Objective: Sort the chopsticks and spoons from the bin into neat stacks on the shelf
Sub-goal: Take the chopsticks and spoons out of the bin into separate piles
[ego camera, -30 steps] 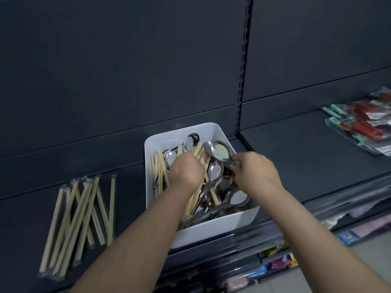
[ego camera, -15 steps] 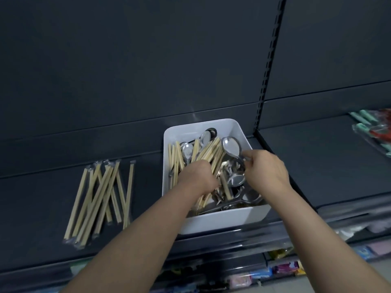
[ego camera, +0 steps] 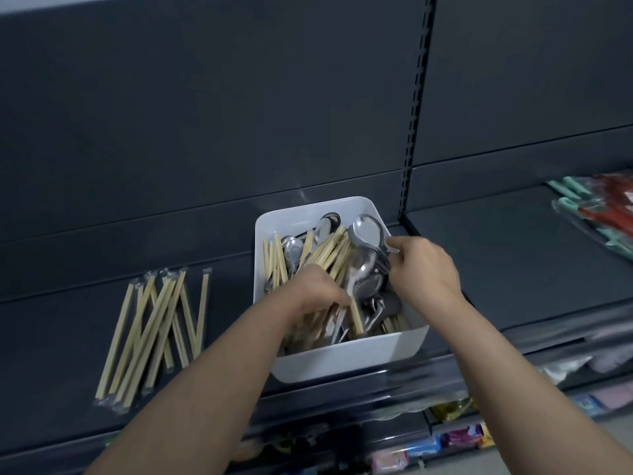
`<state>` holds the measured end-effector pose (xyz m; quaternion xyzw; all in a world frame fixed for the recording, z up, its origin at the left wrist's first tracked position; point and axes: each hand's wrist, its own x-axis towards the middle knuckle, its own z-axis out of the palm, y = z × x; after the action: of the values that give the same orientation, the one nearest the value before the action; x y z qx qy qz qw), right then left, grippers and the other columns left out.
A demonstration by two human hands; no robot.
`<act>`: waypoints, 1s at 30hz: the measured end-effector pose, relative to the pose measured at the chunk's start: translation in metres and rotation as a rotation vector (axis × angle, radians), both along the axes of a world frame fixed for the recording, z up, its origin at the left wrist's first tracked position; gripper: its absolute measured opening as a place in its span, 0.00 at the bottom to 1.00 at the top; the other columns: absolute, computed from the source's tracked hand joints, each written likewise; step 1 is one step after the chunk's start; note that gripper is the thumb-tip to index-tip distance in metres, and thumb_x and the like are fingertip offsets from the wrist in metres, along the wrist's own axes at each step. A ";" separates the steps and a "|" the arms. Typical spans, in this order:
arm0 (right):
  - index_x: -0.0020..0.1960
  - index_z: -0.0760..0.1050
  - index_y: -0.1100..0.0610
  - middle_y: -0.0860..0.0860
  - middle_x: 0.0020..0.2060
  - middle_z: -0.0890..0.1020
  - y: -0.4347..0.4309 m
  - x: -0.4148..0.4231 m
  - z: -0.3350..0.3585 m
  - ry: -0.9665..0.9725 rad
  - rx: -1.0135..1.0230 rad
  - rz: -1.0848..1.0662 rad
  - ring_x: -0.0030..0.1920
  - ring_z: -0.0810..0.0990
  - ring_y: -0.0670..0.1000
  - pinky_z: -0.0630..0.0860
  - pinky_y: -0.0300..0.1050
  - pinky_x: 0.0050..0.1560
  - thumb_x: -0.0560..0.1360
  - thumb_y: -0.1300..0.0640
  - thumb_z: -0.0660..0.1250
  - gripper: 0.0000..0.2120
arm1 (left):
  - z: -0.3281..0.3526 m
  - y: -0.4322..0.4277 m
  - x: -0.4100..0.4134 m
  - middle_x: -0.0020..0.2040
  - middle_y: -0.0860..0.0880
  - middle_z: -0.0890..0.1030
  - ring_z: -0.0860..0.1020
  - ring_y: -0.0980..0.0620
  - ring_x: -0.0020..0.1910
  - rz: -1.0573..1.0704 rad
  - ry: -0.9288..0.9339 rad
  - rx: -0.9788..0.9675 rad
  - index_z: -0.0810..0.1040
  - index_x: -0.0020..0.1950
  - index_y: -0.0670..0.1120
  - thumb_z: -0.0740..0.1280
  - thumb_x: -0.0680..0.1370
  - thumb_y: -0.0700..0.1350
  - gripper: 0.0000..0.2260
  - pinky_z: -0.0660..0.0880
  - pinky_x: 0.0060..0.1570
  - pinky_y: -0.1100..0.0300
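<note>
Well, the spoons (ego camera: 368, 234) are smooth steel: stiff, fairly heavy and slippery, I'd judge, and best gathered by the handles. That is where the right hand (ego camera: 424, 269) grips a nested clutch, perhaps four, over the far right of the white bin (ego camera: 342, 361). Inside, the chopsticks (ego camera: 329, 255) look light, rigid and apt to fan out; the left hand (ego camera: 318, 293) curls round a bundle mid-length. There is one bin. Left of it on the shelf (ego camera: 51, 337) lies a loose pile of wrapped chopsticks (ego camera: 154, 330), roughly ten, overlapping.

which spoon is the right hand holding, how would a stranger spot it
Find the white bin on the dark shelf. At its back right corner the right hand holds a spoon by the handle. Its big shiny bowl sticks up highest, while the other spoons lie low among the chopsticks.
</note>
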<state>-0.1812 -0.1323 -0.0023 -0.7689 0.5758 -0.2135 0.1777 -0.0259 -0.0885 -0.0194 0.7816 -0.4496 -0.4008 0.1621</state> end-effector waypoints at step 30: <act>0.50 0.82 0.48 0.52 0.46 0.82 0.325 0.479 -0.041 0.003 0.178 0.656 0.48 0.78 0.60 0.71 0.43 0.41 0.71 0.65 0.56 0.20 | -0.022 0.428 0.414 0.30 0.47 0.83 0.75 0.53 0.25 1.079 0.142 -0.321 0.78 0.35 0.42 0.69 0.76 0.41 0.10 0.66 0.22 0.67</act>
<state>0.2982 0.1926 -0.0432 -0.8951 0.3142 -0.0929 0.3024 0.3883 0.3395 -0.0415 0.8374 -0.0299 -0.2393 0.4906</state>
